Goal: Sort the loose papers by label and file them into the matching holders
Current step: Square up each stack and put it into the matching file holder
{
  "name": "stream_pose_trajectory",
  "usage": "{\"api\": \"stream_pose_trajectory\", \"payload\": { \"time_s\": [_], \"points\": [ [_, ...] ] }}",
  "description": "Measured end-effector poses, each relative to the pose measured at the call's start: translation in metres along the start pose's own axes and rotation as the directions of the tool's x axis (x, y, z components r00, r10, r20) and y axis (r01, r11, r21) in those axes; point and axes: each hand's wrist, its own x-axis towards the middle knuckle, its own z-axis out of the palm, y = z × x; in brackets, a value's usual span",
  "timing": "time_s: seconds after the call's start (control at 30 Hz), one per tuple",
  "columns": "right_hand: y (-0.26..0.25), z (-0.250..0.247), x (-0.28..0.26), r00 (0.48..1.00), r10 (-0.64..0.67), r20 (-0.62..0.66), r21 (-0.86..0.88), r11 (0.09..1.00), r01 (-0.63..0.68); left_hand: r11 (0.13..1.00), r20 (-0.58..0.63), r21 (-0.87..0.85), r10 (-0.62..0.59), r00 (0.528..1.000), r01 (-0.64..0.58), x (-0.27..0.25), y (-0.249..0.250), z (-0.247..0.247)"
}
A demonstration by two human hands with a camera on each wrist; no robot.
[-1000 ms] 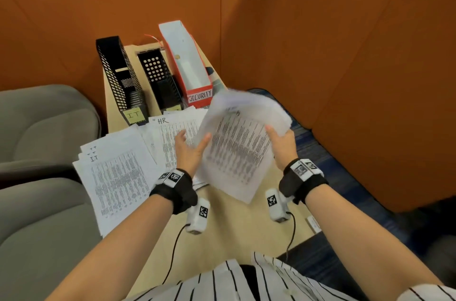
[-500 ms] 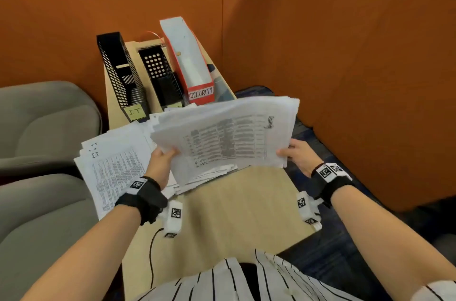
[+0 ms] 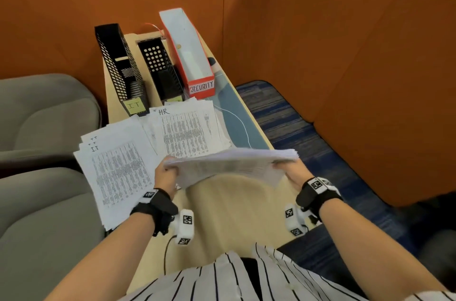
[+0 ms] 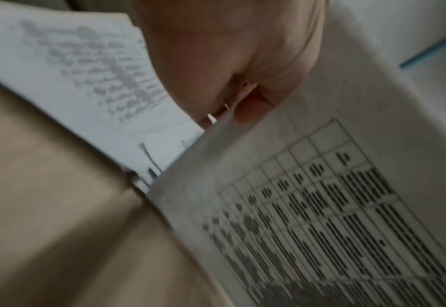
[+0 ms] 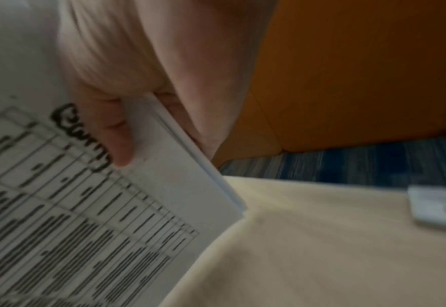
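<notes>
Both hands hold one stack of printed papers (image 3: 229, 165) level above the table. My left hand (image 3: 167, 172) grips its left edge, thumb under the sheets (image 4: 308, 207). On the right edge my right hand (image 3: 293, 173) pinches the stack (image 5: 85, 207) beside a handwritten label. On the table lie an IT pile (image 3: 118, 170) at the left and an HR pile (image 3: 187, 130) behind the held stack. At the back stand a black mesh holder marked IT (image 3: 118, 64), a second black holder (image 3: 160, 68) and a red holder marked SECURITY (image 3: 190, 54).
The narrow wooden table (image 3: 229, 207) runs between grey seat cushions (image 3: 42, 214) on the left and an orange partition (image 3: 345, 54) on the right. Blue carpet (image 3: 296, 133) lies beside the table. A small white device (image 5: 437, 205) rests near the table's right edge.
The held stack has turned from a tilted, face-up position to lying flat and lower over the table. Both hands moved apart to its two ends and came closer to me.
</notes>
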Motion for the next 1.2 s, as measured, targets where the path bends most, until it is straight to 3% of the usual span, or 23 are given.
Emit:
{"api": "stream_pose_trajectory", "payload": {
  "time_s": [0.07,0.17,0.23,0.33,0.43,0.53,0.67,0.8,0.87,0.93,1.03,1.1,1.2],
  "points": [
    [-0.004,-0.009,-0.001,0.994,-0.022,0.104,-0.067,0.997,0.029,0.998,0.014,0.008,0.058,0.998,-0.058,0.001,0.005,-0.011],
    [0.000,0.000,-0.008,0.982,0.003,0.187,-0.068,0.998,0.010,1.000,0.070,-0.007,0.017,0.997,-0.016,-0.008,-0.003,-0.003],
    [0.008,0.015,-0.007,0.990,-0.014,0.140,-0.002,1.000,0.014,1.000,0.065,-0.006,0.025,0.998,-0.025,-0.007,-0.012,0.011],
    [0.001,0.015,-0.003,0.999,-0.041,0.031,0.050,0.998,0.039,0.999,-0.041,-0.004,0.044,0.998,-0.044,0.000,-0.007,0.013],
    [-0.013,-0.005,-0.003,0.993,-0.083,0.083,0.040,0.996,0.080,0.991,-0.060,0.021,0.132,0.989,-0.131,0.002,0.001,-0.005],
    [-0.010,-0.005,-0.006,0.984,-0.029,0.175,0.041,0.999,0.022,0.996,0.028,0.071,0.060,0.998,-0.062,-0.002,-0.008,-0.007],
    [0.004,0.018,-0.005,0.996,0.004,0.087,-0.016,1.000,-0.002,0.999,-0.021,0.043,-0.005,1.000,0.006,-0.008,-0.013,0.015],
    [-0.018,0.009,0.005,0.990,-0.115,0.080,0.051,0.993,0.111,0.996,-0.105,-0.024,0.077,0.992,-0.080,0.003,0.010,0.008],
    [-0.023,-0.004,0.009,0.989,-0.102,0.111,0.011,0.995,0.101,0.991,-0.071,0.022,0.130,0.989,-0.129,0.005,0.017,-0.001],
    [-0.012,-0.007,0.009,0.989,0.003,0.149,-0.071,0.997,0.008,0.996,0.013,0.063,0.069,0.998,-0.070,-0.002,0.011,-0.002],
    [0.012,0.004,0.008,0.983,0.161,0.089,-0.119,0.982,-0.150,0.992,0.039,0.113,-0.062,0.997,0.058,-0.006,-0.009,0.013],
    [0.006,0.011,0.006,0.989,0.146,0.034,-0.057,0.988,-0.144,0.992,0.010,0.075,-0.098,0.995,0.097,-0.002,-0.008,0.021],
    [-0.035,0.011,0.009,0.999,0.035,0.018,-0.074,0.997,-0.033,0.984,0.022,0.041,-0.173,0.985,0.172,0.016,0.009,0.016]
  ]
}}
